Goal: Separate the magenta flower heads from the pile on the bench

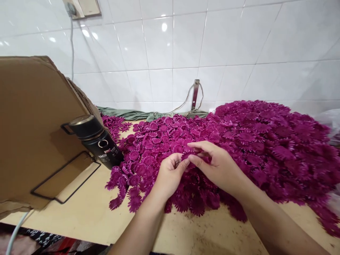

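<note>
Both hands meet over a large heap of magenta flower pieces (255, 134). My left hand (171, 171) is closed, its thumb and fingers pinching a small magenta flower piece (187, 154). From the right, my right hand (216, 164) holds the same piece between thumb and fingers, its index finger stretched over the top. The two thumb tips almost touch. Fingers partly hide the held piece. More magenta flowers lie beneath and around both hands.
A black vacuum bottle (97, 141) leans at the left beside a large cardboard sheet (34, 124) and a black wire stand (63, 202). Green cloth (127, 113) runs along the white tiled wall (159, 46), where a metal bracket (195, 95) is fixed. The wooden table (90, 219) shows in front.
</note>
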`<move>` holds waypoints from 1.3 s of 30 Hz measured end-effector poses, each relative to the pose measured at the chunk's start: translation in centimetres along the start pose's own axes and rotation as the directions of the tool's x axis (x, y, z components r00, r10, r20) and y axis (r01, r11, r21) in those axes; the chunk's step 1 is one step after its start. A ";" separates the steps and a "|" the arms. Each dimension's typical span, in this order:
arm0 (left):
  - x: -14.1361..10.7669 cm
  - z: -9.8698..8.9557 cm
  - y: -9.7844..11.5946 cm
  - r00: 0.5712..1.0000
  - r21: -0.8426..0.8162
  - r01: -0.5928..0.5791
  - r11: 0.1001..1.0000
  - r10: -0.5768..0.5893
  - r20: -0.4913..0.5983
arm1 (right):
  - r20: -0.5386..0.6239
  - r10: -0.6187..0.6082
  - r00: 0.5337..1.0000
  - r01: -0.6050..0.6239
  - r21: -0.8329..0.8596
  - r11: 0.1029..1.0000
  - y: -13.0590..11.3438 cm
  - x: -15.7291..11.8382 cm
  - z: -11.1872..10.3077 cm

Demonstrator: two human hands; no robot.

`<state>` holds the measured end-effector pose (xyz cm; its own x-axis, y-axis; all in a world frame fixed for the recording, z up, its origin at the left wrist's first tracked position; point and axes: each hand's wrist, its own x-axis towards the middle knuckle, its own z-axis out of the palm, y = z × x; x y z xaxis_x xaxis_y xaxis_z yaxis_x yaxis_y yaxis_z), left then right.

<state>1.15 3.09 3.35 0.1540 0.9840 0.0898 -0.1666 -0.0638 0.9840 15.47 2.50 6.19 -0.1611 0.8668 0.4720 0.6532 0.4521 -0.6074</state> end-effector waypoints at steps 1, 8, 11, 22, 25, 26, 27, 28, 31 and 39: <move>0.1 0.1 -0.2 1.000 0.007 -0.004 1.000 0.004 -0.003 | 0.032 0.016 0.999 -0.018 0.036 0.999 -0.3 -0.3 0.4; 0.6 -0.1 -1.6 1.000 0.025 -0.006 1.000 0.006 -0.010 | 0.119 0.058 0.991 -0.077 0.166 0.983 -0.2 -0.5 1.8; 0.3 -0.2 -1.6 1.000 0.047 -0.021 0.999 0.020 0.023 | 0.028 0.062 0.998 -0.065 0.140 0.988 -0.4 -0.3 2.1; -1.5 -1.4 0.2 1.000 0.080 -0.005 0.997 0.006 -0.014 | -0.367 0.066 0.928 -0.184 -0.295 0.938 3.2 3.3 -1.3; -0.8 -1.5 -0.1 0.998 0.007 0.004 1.000 -0.003 -0.059 | -0.280 -0.002 0.960 -0.077 -0.274 0.959 1.8 2.2 -1.3; -0.6 -1.4 -0.3 0.999 0.000 0.004 1.000 -0.004 -0.048 | -0.215 0.015 0.977 -0.060 -0.207 0.977 1.0 1.6 -0.9; -0.4 -1.3 -0.5 1.000 0.006 0.002 1.000 -0.002 -0.029 | -0.133 0.042 0.990 -0.059 -0.123 0.991 0.2 1.0 -0.4; -0.3 -1.2 -0.7 1.000 0.022 -0.007 1.000 0.007 -0.014 | -0.049 0.069 0.996 -0.071 -0.044 0.997 -0.4 0.4 0.1; -0.1 -1.2 -1.2 0.998 0.099 -0.056 0.994 0.058 -0.023 | 0.112 0.138 0.984 -0.149 0.092 0.985 -1.4 -0.8 1.6; 0.1 -1.4 -2.0 0.997 0.083 -0.033 0.996 0.039 -0.070 | 0.181 0.150 0.972 -0.207 0.360 0.910 -0.6 -0.5 3.4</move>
<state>0.09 3.56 1.21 0.0788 0.9900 0.1171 -0.0904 -0.1099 0.9898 12.59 2.54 4.17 -0.1924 0.9483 0.2524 0.3611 0.3075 -0.8803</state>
